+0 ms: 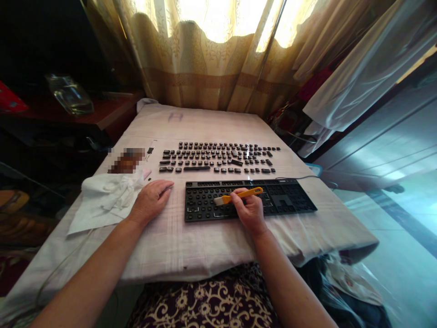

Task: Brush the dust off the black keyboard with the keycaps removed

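Note:
A black keyboard (283, 201) with its keycaps off lies on the cloth-covered table. My right hand (251, 212) is closed around the yellow handle of a small flat brush (248, 192), above the keyboard's middle. The pale bristles point left and are over the bare key posts; whether they touch them I cannot tell. My left hand (152, 200) rests on the cloth left of the keyboard, fingers stretched forward, with nothing seen in it. Behind the keyboard the loose black keycaps (223, 170) are laid out in rows, the long space bar (197, 168) among them.
Crumpled white tissue (118, 196) lies left of my left hand, with a blurred-out patch behind it. The keyboard's cable (303, 176) runs off to the right. A glass jar (70, 94) stands on a dark red cabinet at left. Curtains (218, 68) hang behind the table (211, 123).

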The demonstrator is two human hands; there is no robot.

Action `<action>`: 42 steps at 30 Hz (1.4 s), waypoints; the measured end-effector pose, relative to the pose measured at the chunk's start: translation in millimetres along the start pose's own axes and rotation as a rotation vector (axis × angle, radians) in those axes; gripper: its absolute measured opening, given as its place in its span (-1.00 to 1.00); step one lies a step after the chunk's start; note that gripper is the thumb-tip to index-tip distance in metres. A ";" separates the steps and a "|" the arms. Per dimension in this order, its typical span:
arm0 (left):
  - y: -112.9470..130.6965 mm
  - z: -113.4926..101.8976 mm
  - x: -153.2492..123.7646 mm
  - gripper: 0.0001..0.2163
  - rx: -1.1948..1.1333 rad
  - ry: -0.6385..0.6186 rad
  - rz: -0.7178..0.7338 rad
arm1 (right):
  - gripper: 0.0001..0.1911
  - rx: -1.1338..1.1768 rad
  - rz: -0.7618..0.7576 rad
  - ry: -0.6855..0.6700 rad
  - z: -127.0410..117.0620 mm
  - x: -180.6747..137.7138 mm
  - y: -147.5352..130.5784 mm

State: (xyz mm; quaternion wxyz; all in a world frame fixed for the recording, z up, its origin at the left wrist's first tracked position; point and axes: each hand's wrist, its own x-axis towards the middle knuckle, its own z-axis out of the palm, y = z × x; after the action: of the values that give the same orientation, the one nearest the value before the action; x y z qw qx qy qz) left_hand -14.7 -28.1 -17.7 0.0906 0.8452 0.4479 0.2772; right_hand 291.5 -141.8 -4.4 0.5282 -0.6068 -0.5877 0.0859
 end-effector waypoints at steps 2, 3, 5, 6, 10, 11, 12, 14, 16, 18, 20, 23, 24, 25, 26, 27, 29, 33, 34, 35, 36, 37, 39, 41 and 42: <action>0.2 0.2 0.1 -0.66 0.001 0.006 0.000 | -0.74 0.010 0.029 0.037 -0.3 1.0 1.0; 0.3 0.3 0.1 -0.65 0.003 0.007 0.000 | -0.74 0.008 0.039 0.057 -0.3 1.4 1.4; 0.2 0.5 0.3 -0.65 0.004 0.005 0.001 | -0.73 -0.006 0.047 0.086 0.1 1.8 1.9; 0.0 0.7 0.3 -0.65 0.004 0.003 0.002 | -0.73 -0.016 0.045 0.093 0.5 1.8 1.9; -0.8 1.3 0.1 -0.63 0.003 0.009 0.007 | -0.74 -0.063 0.022 0.091 2.0 0.9 0.6; -1.0 1.3 0.0 -0.63 0.003 0.012 0.007 | -0.74 -0.071 0.016 0.087 2.2 0.7 0.1; -1.1 1.3 -0.2 -0.63 0.003 0.012 0.008 | -0.74 -0.077 0.009 0.081 2.3 0.6 -0.5; -1.2 1.2 -0.6 -0.64 0.002 0.011 0.007 | -0.74 -0.086 -0.006 0.067 2.1 0.5 -1.5; -1.3 0.9 -0.7 -0.65 0.002 0.008 0.007 | -0.75 -0.092 -0.022 0.049 1.7 0.4 -1.9; -1.5 0.6 -0.6 -0.65 0.002 0.003 0.006 | -0.76 -0.086 -0.036 0.028 1.3 0.0 -1.9; -1.7 0.6 -0.4 -0.66 0.002 0.000 0.004 | -0.77 -0.059 -0.043 0.002 0.9 -0.4 -1.7; -1.8 0.6 -0.3 -0.66 0.003 -0.006 -0.001 | -0.79 0.007 -0.016 -0.032 0.0 -0.1 -1.5; -1.8 0.5 -0.3 -0.67 0.003 -0.007 -0.004 | -0.78 0.033 0.004 -0.032 -0.3 0.4 -1.4; -1.7 0.4 -0.4 -0.67 0.003 -0.007 -0.007 | -0.78 0.057 0.023 -0.020 -0.7 1.1 -1.2; -1.6 0.3 -0.4 -0.67 0.003 -0.007 -0.010 | -0.77 0.078 0.041 0.003 -1.2 1.8 -0.8; -1.6 0.1 -0.4 -0.67 0.002 -0.008 -0.011 | -0.76 0.091 0.056 0.032 -1.7 2.6 -0.3; -1.6 -0.3 -0.4 -0.67 0.002 -0.010 -0.012 | -0.74 0.088 0.082 0.087 -3.5 4.1 1.6; -2.3 -0.3 -0.3 -0.66 0.001 -0.014 -0.007 | -0.74 0.002 0.104 0.096 -10.5 5.9 7.2; -2.5 -0.2 -0.2 -0.66 -0.002 -0.012 -0.006 | -0.73 -0.017 0.100 0.093 -12.7 6.1 8.4; -2.7 0.0 -0.2 -0.66 -0.005 -0.009 -0.005 | -0.73 -0.030 0.093 0.095 -14.7 6.3 9.3; -2.9 0.1 -0.1 -0.66 -0.008 -0.005 -0.005 | -0.73 -0.038 0.086 0.101 -16.4 6.4 10.0; -3.0 0.2 0.0 -0.66 -0.010 -0.003 -0.004 | -0.72 -0.042 0.079 0.111 -17.6 6.3 10.4; -3.2 0.2 0.0 -0.65 -0.012 -0.003 -0.002 | -0.73 -0.049 0.064 0.129 -18.4 5.7 10.4; -3.2 0.1 -0.1 -0.65 -0.011 -0.007 -0.002 | -0.75 -0.065 0.046 0.132 -17.6 4.6 9.8; -3.1 0.1 -0.1 -0.64 -0.010 -0.008 -0.002 | -0.75 -0.075 0.037 0.129 -16.8 4.0 9.4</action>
State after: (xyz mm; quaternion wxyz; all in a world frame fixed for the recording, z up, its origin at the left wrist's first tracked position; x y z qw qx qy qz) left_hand -16.9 -26.4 -19.1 0.0969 0.8453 0.4469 0.2763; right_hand 310.7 -145.3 -2.2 0.5402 -0.6411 -0.5440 0.0344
